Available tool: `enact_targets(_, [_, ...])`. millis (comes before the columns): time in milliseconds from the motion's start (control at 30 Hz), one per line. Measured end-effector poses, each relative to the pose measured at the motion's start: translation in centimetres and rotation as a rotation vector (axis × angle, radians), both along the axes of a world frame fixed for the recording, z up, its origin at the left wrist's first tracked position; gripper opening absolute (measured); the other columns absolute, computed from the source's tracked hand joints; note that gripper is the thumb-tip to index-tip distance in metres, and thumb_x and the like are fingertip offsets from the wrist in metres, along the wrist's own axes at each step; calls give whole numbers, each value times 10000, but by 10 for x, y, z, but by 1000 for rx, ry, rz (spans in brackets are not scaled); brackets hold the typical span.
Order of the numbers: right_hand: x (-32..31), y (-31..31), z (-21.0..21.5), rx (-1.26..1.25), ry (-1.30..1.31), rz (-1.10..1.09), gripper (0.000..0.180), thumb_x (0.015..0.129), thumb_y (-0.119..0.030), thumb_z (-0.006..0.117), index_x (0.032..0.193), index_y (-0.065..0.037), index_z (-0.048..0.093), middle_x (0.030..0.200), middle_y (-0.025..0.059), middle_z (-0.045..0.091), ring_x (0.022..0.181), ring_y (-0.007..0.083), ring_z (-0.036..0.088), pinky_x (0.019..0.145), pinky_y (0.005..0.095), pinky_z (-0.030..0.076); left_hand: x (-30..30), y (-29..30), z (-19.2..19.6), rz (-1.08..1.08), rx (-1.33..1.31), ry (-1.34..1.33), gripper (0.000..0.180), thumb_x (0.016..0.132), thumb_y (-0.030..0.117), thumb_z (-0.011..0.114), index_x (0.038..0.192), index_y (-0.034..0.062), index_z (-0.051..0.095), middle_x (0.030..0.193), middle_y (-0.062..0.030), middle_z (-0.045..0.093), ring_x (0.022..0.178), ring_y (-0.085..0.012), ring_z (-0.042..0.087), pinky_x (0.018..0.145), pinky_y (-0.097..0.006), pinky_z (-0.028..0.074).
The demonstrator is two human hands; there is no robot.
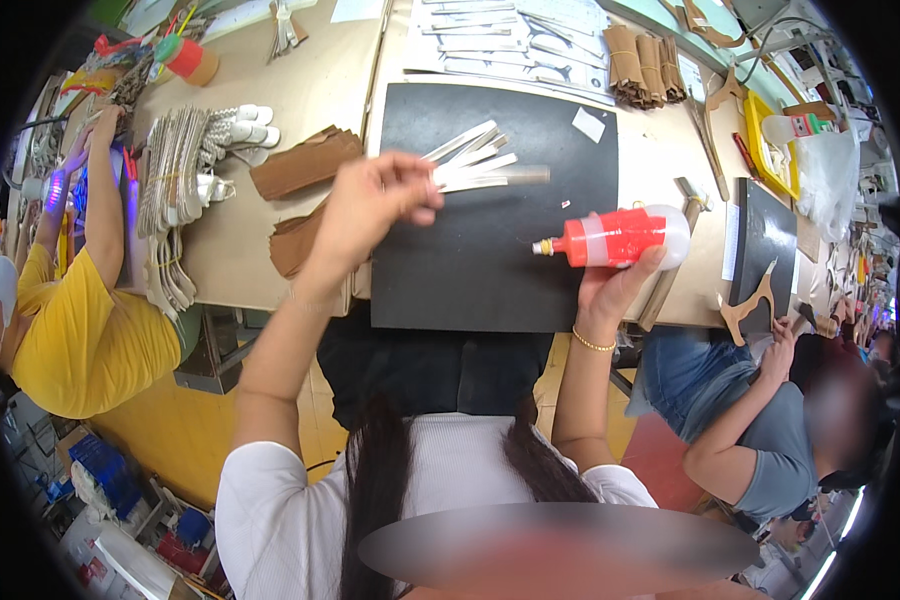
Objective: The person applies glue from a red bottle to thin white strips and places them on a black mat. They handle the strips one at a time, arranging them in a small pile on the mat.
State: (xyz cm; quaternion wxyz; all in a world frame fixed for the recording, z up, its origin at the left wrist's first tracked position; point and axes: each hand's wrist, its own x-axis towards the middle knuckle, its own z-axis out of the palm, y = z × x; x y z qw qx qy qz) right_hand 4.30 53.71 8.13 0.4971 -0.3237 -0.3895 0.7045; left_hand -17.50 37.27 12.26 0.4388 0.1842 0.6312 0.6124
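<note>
My left hand [382, 202] is over the left part of a black mat [490, 265], its fingers curled together. A thin pale strip [528, 176] reaches rightward from the fingertips, its far end smeared by motion. Beside it several whitish strips [470, 150] lie fanned on the mat, their near ends close to my fingers. My right hand [610, 290] grips a squeeze bottle [620, 238] from below. This bottle is white with red wrapping, tilted on its side, and its narrow nozzle points left over the mat.
Brown leather-like pieces [305, 162] are stacked left of the mat; rolled brown bundles [642, 68] stand behind it. A hammer [692, 195] lies at right, near a yellow tray [770, 150]. Co-workers sit on both sides, one in a yellow shirt [90, 350].
</note>
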Motion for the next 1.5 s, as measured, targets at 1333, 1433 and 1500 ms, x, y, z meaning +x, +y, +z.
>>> enact_targets(1333, [17,0,-11,-34,-12,9,718,822,-563,573,1231,0,396,1125,125,519,1030,265,558,929,496,478,-6,11,-6,54,-231,830,132,791,104,641,833,-8,588,744,-146,632,709,-272,623,663,-345,476])
enact_targets(1433, [21,0,-5,-103,29,-43,703,831,-573,551,1240,-22,398,1122,121,524,1040,269,552,927,491,475,16,-4,6,32,-128,699,121,807,103,647,842,2,590,703,-69,622,612,-129,583,576,-261,456])
enact_targets(1500, [26,-2,-4,-118,41,-60,693,838,-579,537,1243,-34,399,1124,121,526,1046,274,548,931,489,470,36,-15,5,-74,-128,697,106,807,74,653,828,-12,595,732,-64,621,576,-98,558,544,-240,447])
